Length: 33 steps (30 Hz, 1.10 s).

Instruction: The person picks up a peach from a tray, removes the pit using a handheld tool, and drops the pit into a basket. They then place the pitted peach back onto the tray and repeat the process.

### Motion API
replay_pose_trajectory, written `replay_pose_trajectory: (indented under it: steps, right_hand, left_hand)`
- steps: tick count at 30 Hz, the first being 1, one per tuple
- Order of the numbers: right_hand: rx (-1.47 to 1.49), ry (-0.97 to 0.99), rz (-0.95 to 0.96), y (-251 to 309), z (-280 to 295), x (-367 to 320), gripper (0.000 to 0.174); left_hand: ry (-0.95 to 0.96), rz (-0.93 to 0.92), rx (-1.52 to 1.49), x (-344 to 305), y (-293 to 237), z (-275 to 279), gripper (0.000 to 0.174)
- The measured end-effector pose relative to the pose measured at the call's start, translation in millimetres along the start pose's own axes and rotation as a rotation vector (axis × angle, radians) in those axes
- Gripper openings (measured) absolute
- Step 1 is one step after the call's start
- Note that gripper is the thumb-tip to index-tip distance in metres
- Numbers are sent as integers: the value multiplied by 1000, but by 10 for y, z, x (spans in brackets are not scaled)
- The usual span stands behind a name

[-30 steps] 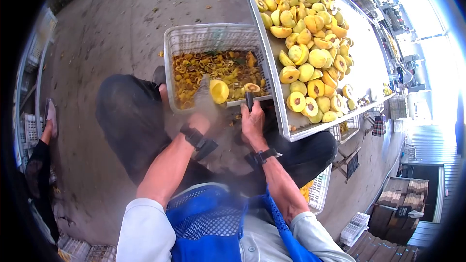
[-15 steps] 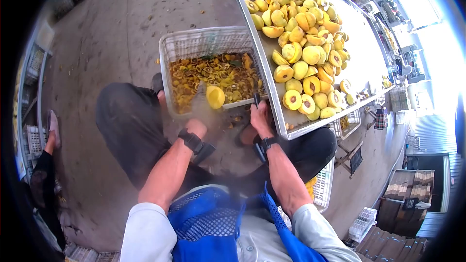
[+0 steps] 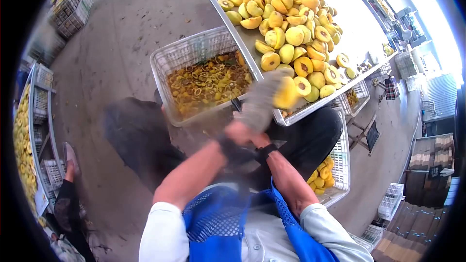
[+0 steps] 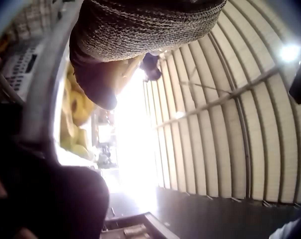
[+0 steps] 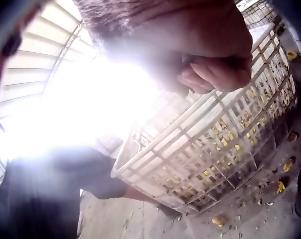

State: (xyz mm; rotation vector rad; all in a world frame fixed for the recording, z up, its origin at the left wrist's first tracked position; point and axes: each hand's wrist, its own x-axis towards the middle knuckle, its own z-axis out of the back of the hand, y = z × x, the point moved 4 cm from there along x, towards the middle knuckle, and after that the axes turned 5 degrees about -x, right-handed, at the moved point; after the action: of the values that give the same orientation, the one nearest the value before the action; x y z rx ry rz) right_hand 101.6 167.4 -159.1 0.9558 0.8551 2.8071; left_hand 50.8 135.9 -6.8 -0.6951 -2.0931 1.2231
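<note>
In the head view my left hand (image 3: pixel 261 104), in a grey knit glove, grips a blurred yellow peach half (image 3: pixel 286 94) over the near corner of a metal-rimmed table (image 3: pixel 278 116). The left wrist view shows the glove (image 4: pixel 145 30) curled round the fruit (image 4: pixel 124 73). My left forearm crosses over my bare right hand (image 5: pixel 215 59), whose fingers are curled in the right wrist view. From that hand the dark end of a tool (image 3: pixel 236 103) sticks out; the rest is hidden. A heap of peach halves (image 3: pixel 294 35), some with brown pit centres, lies on the table.
A white plastic crate (image 3: pixel 160 75) with pits and scraps stands on the floor before me, beside the table. Another crate (image 3: pixel 343 174) with yellow peach pieces is by my right leg. At the left, another person's foot (image 3: pixel 71 155) shows near a rack of peaches (image 3: pixel 26 150).
My left hand has swung right with the peach half, from over the scrap crate to the table corner. It now covers most of my right hand. The head view has shifted.
</note>
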Motion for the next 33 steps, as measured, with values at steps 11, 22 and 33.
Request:
replay_pose_trajectory:
  steps: [11,22,33]
  right_hand:
    - [-64,171,-194,-31,-23,-292,29]
    - [-28,310,-410,-77,-273,-246,34]
    - [31,363,-554,44,-185,-131,29]
  left_hand:
    - [68,-245,651,329,-199,-195,41]
    - [393,-107,1492,693,186,-247,51]
    - [411,-295,1052,854,85,-90,57]
